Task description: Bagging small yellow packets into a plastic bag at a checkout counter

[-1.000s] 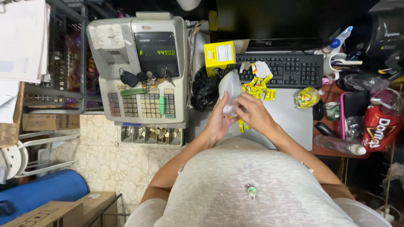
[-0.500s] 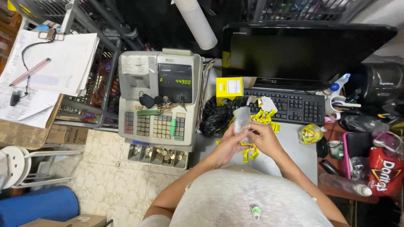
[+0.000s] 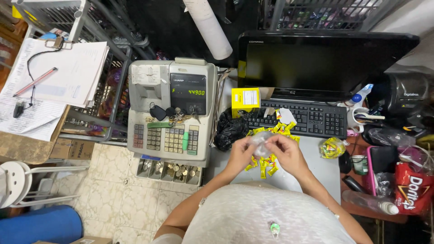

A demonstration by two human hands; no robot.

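head-worn camera, looking steeply down (single view), close over counter (image 3: 325,169)

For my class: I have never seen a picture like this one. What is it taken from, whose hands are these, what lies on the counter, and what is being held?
There is no machine here. One camera sits on a person's head and looks straight down, so you see their own two bare hands from above.

The left hand and the right hand meet over the grey counter and together pinch a small clear plastic bag.

Under and around the hands lie small yellow packets. Behind them is a black keyboard in front of a dark monitor, with a yellow box beside it. To the left stands a cash register with its coin drawer open and a bunch of keys on top. At the far right lies a red snack bag.
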